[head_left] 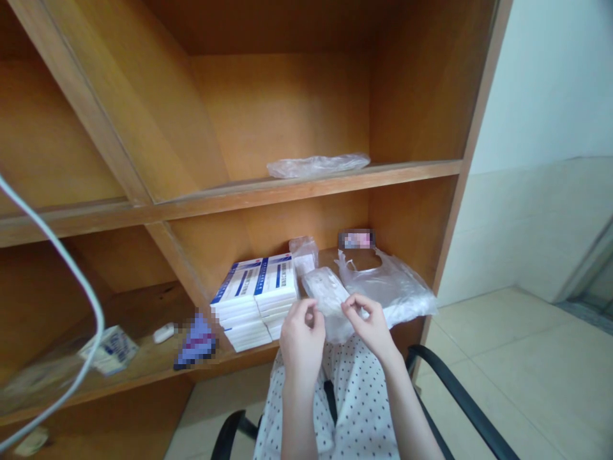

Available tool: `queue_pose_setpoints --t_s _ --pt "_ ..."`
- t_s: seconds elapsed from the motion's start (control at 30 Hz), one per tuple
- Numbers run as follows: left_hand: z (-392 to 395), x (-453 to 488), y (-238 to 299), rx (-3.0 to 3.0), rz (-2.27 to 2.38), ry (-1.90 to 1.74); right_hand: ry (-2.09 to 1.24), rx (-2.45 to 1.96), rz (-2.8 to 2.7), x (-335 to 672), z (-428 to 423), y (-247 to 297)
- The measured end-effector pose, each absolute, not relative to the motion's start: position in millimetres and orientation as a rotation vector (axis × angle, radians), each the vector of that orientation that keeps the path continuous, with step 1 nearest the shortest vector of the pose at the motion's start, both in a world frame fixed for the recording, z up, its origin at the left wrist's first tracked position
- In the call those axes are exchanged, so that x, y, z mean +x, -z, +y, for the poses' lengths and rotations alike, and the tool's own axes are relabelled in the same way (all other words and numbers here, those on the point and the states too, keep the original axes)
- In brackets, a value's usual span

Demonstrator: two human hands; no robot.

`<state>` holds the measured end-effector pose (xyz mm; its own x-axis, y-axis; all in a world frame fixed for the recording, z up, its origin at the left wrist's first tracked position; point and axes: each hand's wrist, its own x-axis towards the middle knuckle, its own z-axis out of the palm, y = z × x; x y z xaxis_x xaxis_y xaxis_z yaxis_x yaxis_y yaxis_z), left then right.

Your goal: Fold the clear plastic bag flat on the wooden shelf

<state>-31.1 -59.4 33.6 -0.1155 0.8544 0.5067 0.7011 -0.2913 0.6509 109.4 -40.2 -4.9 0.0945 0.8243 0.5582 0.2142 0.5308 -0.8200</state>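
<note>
A small clear plastic bag (326,289) hangs between my two hands, in front of the lower shelf. Something whitish shows through it, but I cannot make out what. The fingers of my left hand (302,332) are pinched at the bag's left edge. On the opposite edge, my right hand (370,322) pinches the plastic between thumb and fingers. Just left of my left hand stand stacked white and blue boxes (258,297) in two columns. A larger crumpled plastic bag (393,287) lies to the right, behind my right hand.
Another wrapped packet (303,254) sits behind the boxes. A flat plastic bag (318,165) lies on the upper shelf (407,171). In the left compartment are a small carton (110,350) and a white object (164,333). A white cable (86,287) crosses at left; black chair arms (460,390) flank me.
</note>
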Motion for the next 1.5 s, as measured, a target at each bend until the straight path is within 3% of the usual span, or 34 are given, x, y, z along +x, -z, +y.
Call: queue_pose_setpoints --t_s 0.2,0.37,0.77,0.97,1.1,1.5 --pt "-52 -24 -19 2.233 1.301 -1.350 -0.623 -1.017 -1.470 116 -43 2" --pt "-54 -26 -21 2.122 1.423 -1.295 -0.604 -1.135 -1.501 128 -47 0" --pt "-60 -40 -14 2.034 1.808 -0.560 -0.671 -1.446 -1.734 138 -38 28" --pt "-47 -43 0 1.847 1.717 -0.992 -0.558 -1.542 -1.569 142 -35 32" --pt "-40 -32 7 1.752 1.551 -1.275 -0.578 -1.351 -1.457 139 -29 22" --pt "1 -4 44 1.159 1.376 -1.605 -1.352 -0.730 -1.094 114 21 14"
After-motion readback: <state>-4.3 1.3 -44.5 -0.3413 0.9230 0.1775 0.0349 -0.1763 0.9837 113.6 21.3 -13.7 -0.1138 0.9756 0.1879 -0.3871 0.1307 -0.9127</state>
